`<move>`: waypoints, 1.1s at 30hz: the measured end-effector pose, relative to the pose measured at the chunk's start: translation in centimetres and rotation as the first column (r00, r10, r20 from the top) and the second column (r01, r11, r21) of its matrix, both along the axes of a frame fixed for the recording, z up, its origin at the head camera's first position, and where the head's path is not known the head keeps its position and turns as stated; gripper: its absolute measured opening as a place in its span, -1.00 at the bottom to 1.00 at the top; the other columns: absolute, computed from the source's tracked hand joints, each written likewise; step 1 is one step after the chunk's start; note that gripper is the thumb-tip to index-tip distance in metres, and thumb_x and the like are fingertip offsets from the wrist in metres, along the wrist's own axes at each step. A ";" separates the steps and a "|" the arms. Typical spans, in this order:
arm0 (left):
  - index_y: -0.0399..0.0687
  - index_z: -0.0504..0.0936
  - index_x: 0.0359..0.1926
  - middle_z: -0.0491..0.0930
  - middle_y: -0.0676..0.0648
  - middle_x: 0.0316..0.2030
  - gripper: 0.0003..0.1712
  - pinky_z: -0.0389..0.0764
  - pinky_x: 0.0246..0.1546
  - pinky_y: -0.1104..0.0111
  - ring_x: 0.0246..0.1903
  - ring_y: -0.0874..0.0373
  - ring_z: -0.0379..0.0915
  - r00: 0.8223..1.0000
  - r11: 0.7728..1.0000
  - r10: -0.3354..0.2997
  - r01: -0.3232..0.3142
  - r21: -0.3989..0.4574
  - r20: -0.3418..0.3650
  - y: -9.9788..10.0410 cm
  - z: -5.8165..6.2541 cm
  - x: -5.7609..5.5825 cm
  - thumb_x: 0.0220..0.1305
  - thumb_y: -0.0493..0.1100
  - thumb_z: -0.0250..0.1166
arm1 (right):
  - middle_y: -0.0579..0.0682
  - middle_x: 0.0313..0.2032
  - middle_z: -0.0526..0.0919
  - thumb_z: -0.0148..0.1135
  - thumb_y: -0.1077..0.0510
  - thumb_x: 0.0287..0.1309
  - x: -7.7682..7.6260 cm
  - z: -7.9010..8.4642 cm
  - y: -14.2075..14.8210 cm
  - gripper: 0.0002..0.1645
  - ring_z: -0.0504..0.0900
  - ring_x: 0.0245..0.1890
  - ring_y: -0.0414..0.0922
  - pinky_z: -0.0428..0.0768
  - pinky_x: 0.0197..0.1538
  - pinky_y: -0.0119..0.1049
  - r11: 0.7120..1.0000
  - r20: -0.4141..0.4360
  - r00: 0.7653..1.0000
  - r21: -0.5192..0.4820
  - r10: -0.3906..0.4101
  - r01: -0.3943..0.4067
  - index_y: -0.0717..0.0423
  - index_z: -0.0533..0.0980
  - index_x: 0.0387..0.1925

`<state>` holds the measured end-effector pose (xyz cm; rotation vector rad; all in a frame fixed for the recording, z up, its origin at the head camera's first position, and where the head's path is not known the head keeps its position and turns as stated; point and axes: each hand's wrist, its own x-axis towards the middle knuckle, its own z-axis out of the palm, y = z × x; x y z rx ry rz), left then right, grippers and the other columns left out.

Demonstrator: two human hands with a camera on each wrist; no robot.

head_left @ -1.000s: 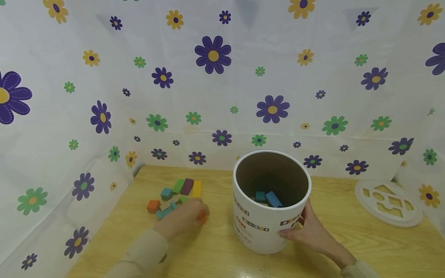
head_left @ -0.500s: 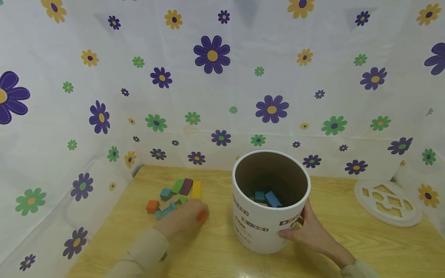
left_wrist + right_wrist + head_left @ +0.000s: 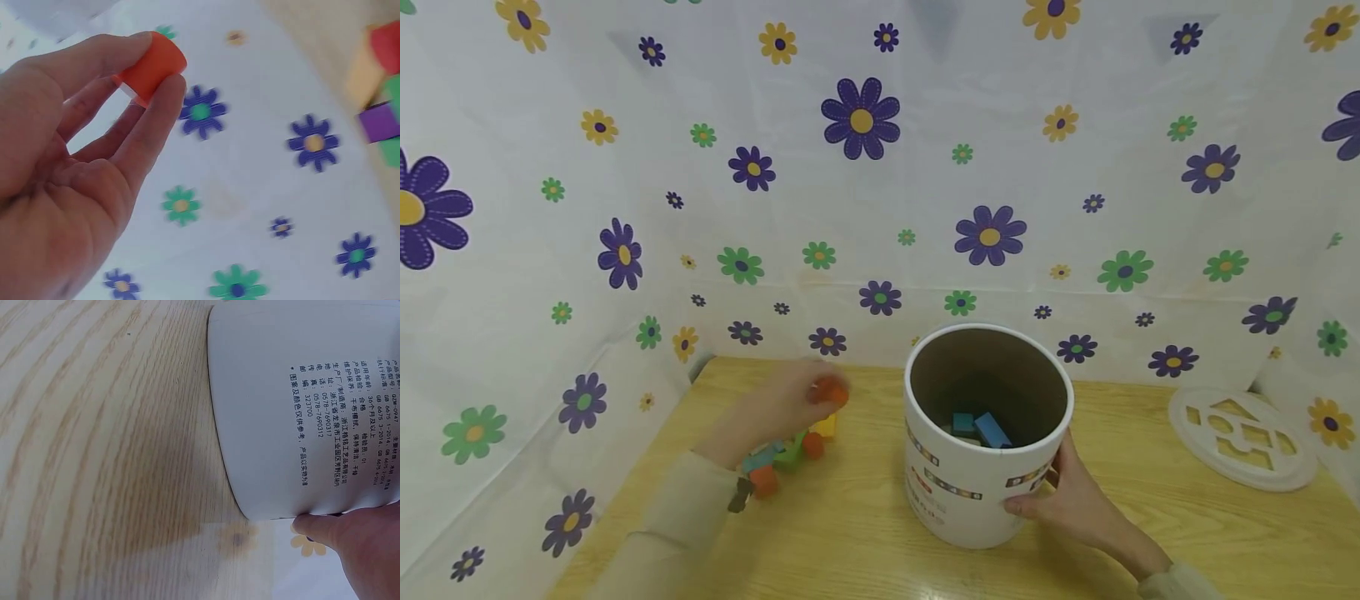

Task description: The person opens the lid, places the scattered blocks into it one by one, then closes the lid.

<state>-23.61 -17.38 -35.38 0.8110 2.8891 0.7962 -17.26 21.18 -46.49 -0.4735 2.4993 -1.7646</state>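
My left hand (image 3: 778, 404) is raised over the loose blocks at the table's left. Its thumb and fingertips pinch a short orange cylinder block (image 3: 156, 65), which is slightly blurred in the head view. Beneath that hand lie a yellow block (image 3: 825, 427), a red-orange block (image 3: 813, 446), a green block (image 3: 790, 452), a teal block (image 3: 763, 457) and an orange block (image 3: 763, 481); the hand and sleeve cover others. My right hand (image 3: 1071, 500) grips the side of a white bucket (image 3: 955, 508), thumb in front. Inside the upright bucket are several blocks, among them a blue one (image 3: 992, 430).
A round white lid (image 3: 1195, 446) with shaped cut-outs lies flat at the table's right. Flower-printed white sheeting (image 3: 925, 192) rises behind and to the left of the wooden table (image 3: 842, 550). In the left wrist view, a purple block (image 3: 378, 124) shows at the right edge.
My left hand has moved up and away toward the back, carrying the orange block in its fingers. Blocks formerly under the hand now show. The right hand and bucket have stayed put.
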 end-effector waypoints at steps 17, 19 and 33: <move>-0.13 0.72 -0.02 0.72 -0.10 -0.03 -0.71 0.77 -0.02 0.20 -0.02 0.02 0.66 0.965 0.989 -0.107 0.127 0.071 -0.239 2.0 6.0 0.0 0.23 -0.37 0.43 | 0.27 0.45 0.20 0.62 0.15 -0.06 0.2 0.4 0.2 0.46 0.30 0.40 0.39 0.41 0.32 0.46 1.000 -0.010 1.000 0.011 0.003 -0.003 -0.12 -0.23 0.61; -0.09 0.71 -0.01 0.71 -0.07 -0.03 -0.71 0.77 -0.01 0.21 -0.01 0.04 0.65 0.963 0.988 -0.114 0.135 0.073 -0.244 2.5 6.4 0.1 0.24 -0.35 0.44 | 0.26 0.45 0.20 0.62 0.14 -0.06 0.2 0.3 0.2 0.45 0.30 0.40 0.39 0.39 0.32 0.46 1.000 -0.005 1.000 0.013 0.001 -0.001 -0.13 -0.23 0.60; -0.10 0.71 0.02 0.69 -0.06 -0.01 -0.69 0.76 0.03 0.25 0.07 0.06 0.60 0.933 0.954 -0.234 0.275 0.121 -0.272 7.1 8.3 0.2 0.26 -0.35 0.43 | 0.27 0.46 0.19 0.61 0.13 -0.06 0.1 0.1 0.2 0.44 0.29 0.41 0.40 0.37 0.33 0.48 1.000 -0.004 1.000 0.021 -0.006 0.007 -0.13 -0.21 0.60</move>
